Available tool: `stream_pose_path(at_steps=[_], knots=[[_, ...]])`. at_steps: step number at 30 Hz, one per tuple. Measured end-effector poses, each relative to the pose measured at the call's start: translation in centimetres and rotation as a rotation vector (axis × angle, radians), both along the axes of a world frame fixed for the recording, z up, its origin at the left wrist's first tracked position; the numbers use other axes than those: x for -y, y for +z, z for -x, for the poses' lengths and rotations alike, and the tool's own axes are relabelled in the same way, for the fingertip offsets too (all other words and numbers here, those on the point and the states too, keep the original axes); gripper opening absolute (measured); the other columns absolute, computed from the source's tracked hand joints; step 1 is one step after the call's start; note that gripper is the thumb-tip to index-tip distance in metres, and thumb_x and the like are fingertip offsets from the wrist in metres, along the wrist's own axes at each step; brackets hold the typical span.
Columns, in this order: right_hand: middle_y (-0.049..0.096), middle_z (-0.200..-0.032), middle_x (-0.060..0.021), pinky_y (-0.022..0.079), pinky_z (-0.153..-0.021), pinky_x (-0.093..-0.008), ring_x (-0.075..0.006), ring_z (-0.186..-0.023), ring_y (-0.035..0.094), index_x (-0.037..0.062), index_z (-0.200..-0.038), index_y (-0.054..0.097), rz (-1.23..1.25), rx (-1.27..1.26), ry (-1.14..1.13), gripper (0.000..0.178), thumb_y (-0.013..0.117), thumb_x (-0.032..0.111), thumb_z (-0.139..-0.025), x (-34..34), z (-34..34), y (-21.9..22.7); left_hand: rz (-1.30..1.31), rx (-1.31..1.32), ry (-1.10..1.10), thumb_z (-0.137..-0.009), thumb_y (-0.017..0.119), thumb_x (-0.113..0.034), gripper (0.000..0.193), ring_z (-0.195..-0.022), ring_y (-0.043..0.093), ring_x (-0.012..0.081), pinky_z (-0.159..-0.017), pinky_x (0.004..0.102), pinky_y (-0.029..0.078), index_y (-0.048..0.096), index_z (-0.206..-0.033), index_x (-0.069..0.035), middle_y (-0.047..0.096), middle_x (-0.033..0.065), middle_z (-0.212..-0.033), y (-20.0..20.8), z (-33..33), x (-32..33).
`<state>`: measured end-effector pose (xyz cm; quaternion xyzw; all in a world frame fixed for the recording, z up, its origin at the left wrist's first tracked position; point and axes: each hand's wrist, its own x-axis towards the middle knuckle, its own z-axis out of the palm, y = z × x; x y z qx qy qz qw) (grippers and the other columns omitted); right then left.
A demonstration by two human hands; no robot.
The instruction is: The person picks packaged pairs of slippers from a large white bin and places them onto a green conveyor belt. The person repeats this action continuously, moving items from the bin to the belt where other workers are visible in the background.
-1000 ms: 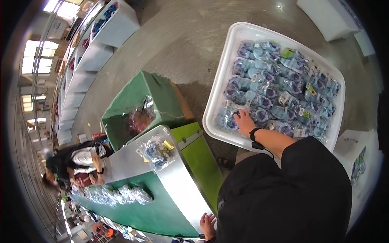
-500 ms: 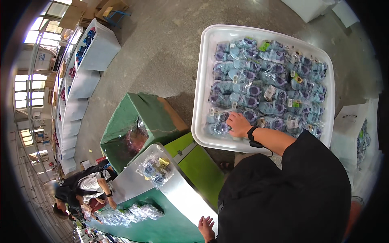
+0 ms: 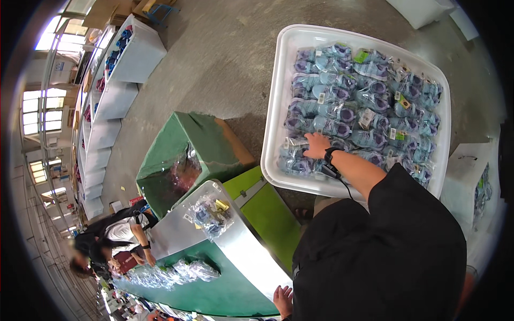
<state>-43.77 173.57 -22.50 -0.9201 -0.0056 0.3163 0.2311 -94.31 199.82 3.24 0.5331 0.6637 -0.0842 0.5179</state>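
Note:
My right hand, with a dark band on its wrist, lies over the near left part of a white tub. Its fingers are stretched apart and touch the clear plastic bags. Pairs of light blue and purple shoes in these bags fill the tub in rows, some with green or white tags. My left hand hangs low by the edge of the metal-topped table. It holds nothing, its fingers loosely bent and apart. On the table's corner lies another bagged pair of shoes.
A green-covered bin with clear plastic inside stands left of the tub. Several bagged items lie along a green conveyor belt. A co-worker bends over it. White tubs line the far left; another container stands right.
My right hand has shifted slightly farther over the bagged shoes, its fingers reaching out more. The view has shifted a little. A co-worker's arms have moved over the belt.

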Motion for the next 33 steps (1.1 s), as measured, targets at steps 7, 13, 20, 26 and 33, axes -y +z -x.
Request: stream_pose_path(at_steps=[7,13,20,26,33], knots=[[0.067,-0.116,-0.0207,0.05,-0.091,-0.042,-0.0356,-0.107,0.064,0.0068,-0.139,0.052,-0.39,0.026,-0.15,0.077,0.076,0.035,-0.072,3.5,-0.9,3.9,0.136,-0.034,0.015,-0.103,0.058,-0.031,0.048,-0.101,0.068,0.028,-0.083,0.0381,0.056,0.048,-0.141,-0.005,0.066,0.0192,-0.12,-3.1,6.1,0.1],[0.064,-0.098,-0.0059,0.053,-0.067,-0.0324,-0.0144,-0.082,0.061,0.006,-0.136,0.055,-0.665,-0.148,-0.61,0.058,0.068,0.025,-0.083,6.2,0.2,5.2,0.152,-0.017,0.012,-0.103,0.057,-0.031,0.048,-0.099,0.068,0.0261,-0.082,0.0351,0.056,0.047,-0.141,-0.003,0.066,0.02,-0.121,-4.3,8.3,0.9],[0.07,-0.095,-0.0182,0.056,-0.076,-0.0436,-0.0318,-0.088,0.07,-0.0041,-0.111,0.063,-0.345,-0.267,-0.508,0.048,0.072,0.036,-0.085,1.2,4.6,-0.4,0.161,0.013,0.012,-0.103,0.057,-0.031,0.051,-0.097,0.068,0.026,-0.079,0.0361,0.057,0.044,-0.143,-0.002,0.065,0.0199,-0.12,-3.9,6.8,0.4],[0.069,-0.098,-0.0276,0.053,-0.082,-0.0516,-0.0443,-0.093,0.066,-0.0069,-0.098,0.064,-0.051,-0.071,-0.107,0.045,0.07,0.036,-0.084,-2.0,6.0,0.2,0.11,0.08,0.108,-0.104,0.056,-0.031,0.05,-0.097,0.069,0.0262,-0.077,0.0362,0.057,0.044,-0.142,-0.001,0.065,0.0191,-0.119,-3.0,5.6,-0.3],[0.069,-0.093,-0.0301,0.052,-0.079,-0.0541,-0.046,-0.089,0.068,-0.0092,-0.091,0.067,-0.054,-0.128,-0.156,0.04,0.066,0.03,-0.083,-2.9,6.3,-0.5,0.201,0.089,0.167,-0.103,0.058,-0.027,0.048,-0.091,0.069,0.0208,-0.07,0.0301,0.056,0.047,-0.139,0.002,0.067,0.016,-0.11,-4.1,5.9,0.1]])
